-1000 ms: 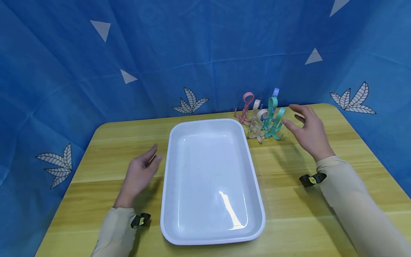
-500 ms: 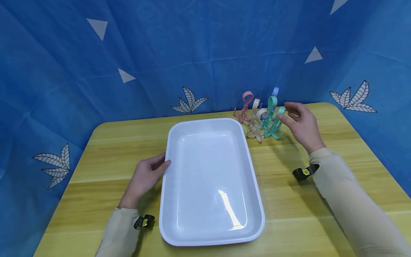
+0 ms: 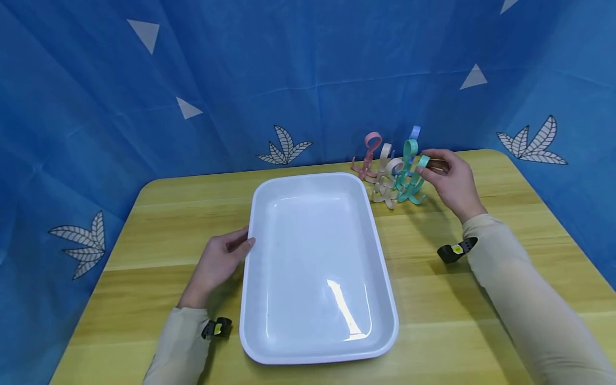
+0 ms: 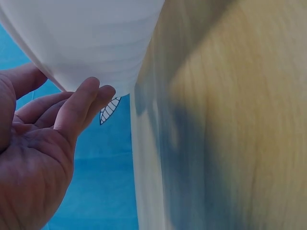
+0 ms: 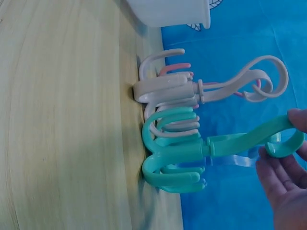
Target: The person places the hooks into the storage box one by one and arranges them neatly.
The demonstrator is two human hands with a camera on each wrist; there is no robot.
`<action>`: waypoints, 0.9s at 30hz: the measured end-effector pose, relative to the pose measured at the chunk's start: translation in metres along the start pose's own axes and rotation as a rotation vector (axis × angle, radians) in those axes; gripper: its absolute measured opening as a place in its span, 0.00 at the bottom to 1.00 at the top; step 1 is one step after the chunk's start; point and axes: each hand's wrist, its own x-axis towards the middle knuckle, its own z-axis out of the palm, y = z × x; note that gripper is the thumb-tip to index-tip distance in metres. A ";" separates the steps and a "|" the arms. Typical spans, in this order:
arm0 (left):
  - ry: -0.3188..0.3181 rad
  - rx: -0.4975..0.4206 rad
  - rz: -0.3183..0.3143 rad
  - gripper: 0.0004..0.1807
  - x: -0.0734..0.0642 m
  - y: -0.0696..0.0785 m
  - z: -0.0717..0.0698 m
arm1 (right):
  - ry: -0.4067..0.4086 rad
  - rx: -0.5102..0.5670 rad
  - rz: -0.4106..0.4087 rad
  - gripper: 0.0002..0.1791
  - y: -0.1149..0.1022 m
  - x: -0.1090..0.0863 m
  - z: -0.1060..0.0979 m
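My left hand (image 3: 216,267) holds the left rim of a white plastic tray (image 3: 314,359), its thumb over the edge and its fingers against the outer wall (image 4: 110,43). At the table's back right, my right hand (image 3: 454,179) pinches the curved top of a green hanging hook (image 3: 413,187). That hook (image 5: 180,151) stands upright on its several curled prongs, as the right wrist view shows. Close around it are a second green hook (image 3: 409,151), beige hooks (image 3: 383,195), a pink hook (image 3: 369,155) and a blue hook (image 3: 416,131), mostly hidden.
A wood-grain table (image 3: 192,208) carries everything. Blue cloth (image 3: 231,64) with white triangles and leaf prints hangs behind and beside it. The tray's right rim (image 3: 380,251) lies just left of the hook cluster.
My left hand has moved right onto the tray's rim and grips it. The right hand has moved left to the front green hook and pinches its top.
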 end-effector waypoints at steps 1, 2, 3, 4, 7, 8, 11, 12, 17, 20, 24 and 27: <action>-0.002 -0.001 -0.002 0.26 0.000 -0.001 0.000 | -0.004 0.003 -0.002 0.26 0.001 0.000 0.000; -0.003 -0.002 -0.004 0.26 0.000 -0.001 0.000 | -0.009 0.004 -0.005 0.26 0.001 0.000 -0.001; -0.004 -0.001 -0.004 0.26 0.000 -0.002 0.000 | -0.012 0.003 -0.007 0.26 0.001 0.001 -0.001; -0.004 -0.005 -0.008 0.26 0.000 -0.002 0.000 | -0.014 -0.001 -0.010 0.26 0.001 0.000 -0.002; -0.006 -0.011 -0.015 0.26 0.001 -0.004 0.000 | -0.015 -0.005 -0.019 0.26 0.000 -0.001 -0.004; -0.007 -0.013 -0.017 0.26 0.001 -0.004 0.000 | -0.012 -0.008 -0.022 0.26 -0.001 -0.001 -0.005; -0.012 -0.023 -0.022 0.27 0.002 -0.005 0.001 | -0.002 -0.010 -0.030 0.26 -0.005 -0.005 -0.009; -0.013 -0.025 -0.021 0.27 0.002 -0.005 0.000 | 0.001 -0.014 -0.033 0.26 -0.006 -0.006 -0.010; -0.019 -0.033 -0.006 0.27 0.002 -0.007 0.000 | 0.019 -0.032 -0.026 0.26 -0.014 -0.016 -0.021; -0.023 -0.049 -0.005 0.28 0.002 -0.008 0.000 | 0.037 -0.031 -0.029 0.26 -0.020 -0.023 -0.029; -0.023 -0.071 -0.019 0.29 0.002 -0.009 0.000 | 0.053 -0.002 -0.057 0.24 -0.031 -0.031 -0.037; -0.018 -0.087 -0.029 0.30 0.001 -0.009 0.000 | 0.055 0.020 -0.090 0.23 -0.041 -0.035 -0.041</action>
